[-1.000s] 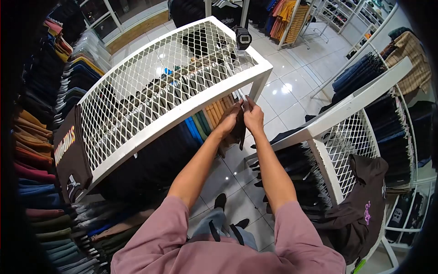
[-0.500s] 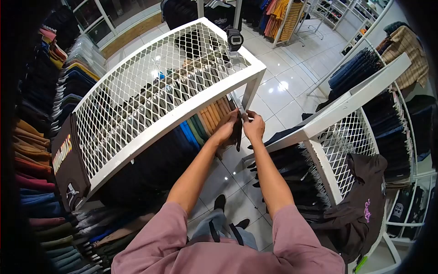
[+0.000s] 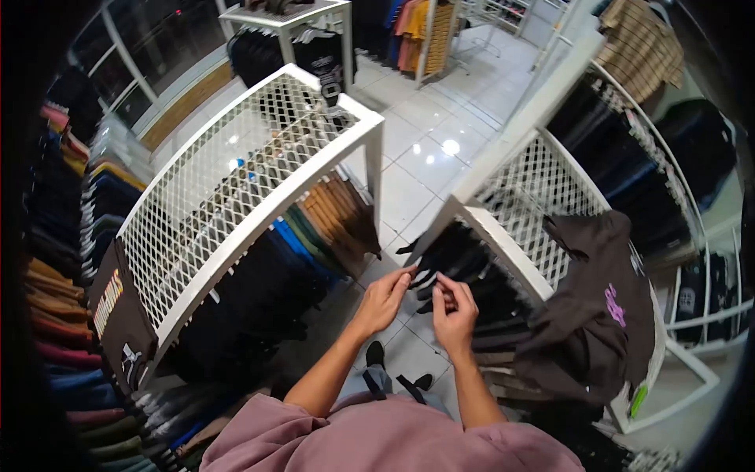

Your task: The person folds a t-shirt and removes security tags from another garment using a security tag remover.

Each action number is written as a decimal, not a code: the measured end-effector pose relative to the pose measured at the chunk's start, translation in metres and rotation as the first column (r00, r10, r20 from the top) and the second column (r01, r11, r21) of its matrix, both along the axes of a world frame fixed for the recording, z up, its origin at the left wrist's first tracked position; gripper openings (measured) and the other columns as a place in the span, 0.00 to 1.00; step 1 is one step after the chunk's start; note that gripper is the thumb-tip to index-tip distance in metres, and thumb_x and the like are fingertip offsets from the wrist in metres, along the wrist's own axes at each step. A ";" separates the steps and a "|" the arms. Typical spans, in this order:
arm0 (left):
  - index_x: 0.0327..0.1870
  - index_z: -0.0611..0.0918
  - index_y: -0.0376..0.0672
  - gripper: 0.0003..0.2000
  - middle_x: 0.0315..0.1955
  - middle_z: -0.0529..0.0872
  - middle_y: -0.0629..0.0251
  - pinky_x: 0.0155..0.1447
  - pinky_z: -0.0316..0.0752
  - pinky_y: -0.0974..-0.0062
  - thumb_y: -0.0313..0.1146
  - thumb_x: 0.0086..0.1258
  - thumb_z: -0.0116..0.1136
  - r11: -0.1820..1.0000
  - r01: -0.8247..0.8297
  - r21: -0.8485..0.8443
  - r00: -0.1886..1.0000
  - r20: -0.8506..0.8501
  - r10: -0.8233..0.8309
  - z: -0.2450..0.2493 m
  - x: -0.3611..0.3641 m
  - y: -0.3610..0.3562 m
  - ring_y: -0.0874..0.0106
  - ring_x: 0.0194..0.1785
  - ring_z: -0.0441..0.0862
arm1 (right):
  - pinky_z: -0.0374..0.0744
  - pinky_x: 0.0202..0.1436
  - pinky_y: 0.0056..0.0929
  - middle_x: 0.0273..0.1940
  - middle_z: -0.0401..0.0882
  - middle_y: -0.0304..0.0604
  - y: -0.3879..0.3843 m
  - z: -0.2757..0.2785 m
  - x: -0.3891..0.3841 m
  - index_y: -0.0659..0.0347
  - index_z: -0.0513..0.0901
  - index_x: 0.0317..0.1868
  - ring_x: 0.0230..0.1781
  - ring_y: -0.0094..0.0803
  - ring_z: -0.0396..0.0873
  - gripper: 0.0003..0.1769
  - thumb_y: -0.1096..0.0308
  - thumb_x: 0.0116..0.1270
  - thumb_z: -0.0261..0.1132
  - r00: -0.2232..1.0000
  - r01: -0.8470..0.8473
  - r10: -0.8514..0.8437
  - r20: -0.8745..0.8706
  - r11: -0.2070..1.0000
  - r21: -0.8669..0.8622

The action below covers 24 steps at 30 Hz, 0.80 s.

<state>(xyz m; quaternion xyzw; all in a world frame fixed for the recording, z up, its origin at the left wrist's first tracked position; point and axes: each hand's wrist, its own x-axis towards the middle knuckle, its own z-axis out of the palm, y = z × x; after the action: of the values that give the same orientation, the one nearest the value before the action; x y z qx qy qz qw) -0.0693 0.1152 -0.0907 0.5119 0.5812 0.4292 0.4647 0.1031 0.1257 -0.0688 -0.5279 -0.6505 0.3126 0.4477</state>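
Note:
My left hand (image 3: 383,300) is in front of the right-hand clothes rack, thumb and fingertips brought together. Close beside it, my right hand (image 3: 455,312) has its fingers curled in a pinch. Small white curved ends (image 3: 425,277) show between the two hands, against the hanging black clothes (image 3: 491,295). I cannot tell whether the fingertips hold any of these. Behind my left hand, brown trousers (image 3: 336,212) hang in the left rack beside green and blue garments.
A white mesh-topped rack (image 3: 259,212) stands on the left with a dark printed shirt (image 3: 118,315) over its end. Another white rack (image 3: 511,248) on the right carries a dark shirt with pink print (image 3: 598,315). Tiled floor (image 3: 425,173) runs between them.
Both hands have left the brown trousers on the left rack and moved down and towards me, to the front of the right rack. The view has turned right.

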 end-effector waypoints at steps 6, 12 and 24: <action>0.61 0.83 0.39 0.17 0.51 0.88 0.48 0.57 0.80 0.67 0.38 0.81 0.55 0.957 0.238 0.168 0.971 -0.073 -0.229 0.052 0.089 -0.013 0.57 0.53 0.88 | 0.81 0.33 0.26 0.40 0.82 0.45 -0.074 0.048 0.108 0.61 0.88 0.54 0.31 0.30 0.83 0.14 0.79 0.69 0.67 0.944 0.266 -0.287 0.165 0.954 0.141; 0.56 0.86 0.37 0.13 0.47 0.90 0.50 0.57 0.80 0.66 0.34 0.76 0.61 0.820 0.381 0.427 0.925 -0.164 -0.344 0.090 0.180 -0.014 0.57 0.53 0.88 | 0.81 0.38 0.31 0.40 0.82 0.45 -0.126 0.065 0.203 0.60 0.88 0.52 0.35 0.37 0.83 0.13 0.76 0.69 0.68 0.781 0.571 -0.616 0.109 0.773 0.276; 0.52 0.86 0.37 0.17 0.50 0.88 0.55 0.64 0.73 0.58 0.38 0.66 0.70 0.682 0.413 0.603 0.830 -0.558 -0.009 0.086 0.260 0.037 0.53 0.55 0.81 | 0.72 0.63 0.46 0.51 0.80 0.48 -0.160 0.056 0.346 0.54 0.85 0.58 0.57 0.48 0.77 0.21 0.56 0.68 0.71 0.000 0.802 -0.941 0.339 0.203 0.562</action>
<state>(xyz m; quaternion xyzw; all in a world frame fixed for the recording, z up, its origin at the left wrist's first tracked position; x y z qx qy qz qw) 0.1906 0.1519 -0.0049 0.8099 0.4089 0.4058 0.1105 0.4486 -0.0342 -0.0131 -0.8327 -0.3085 -0.3044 0.3447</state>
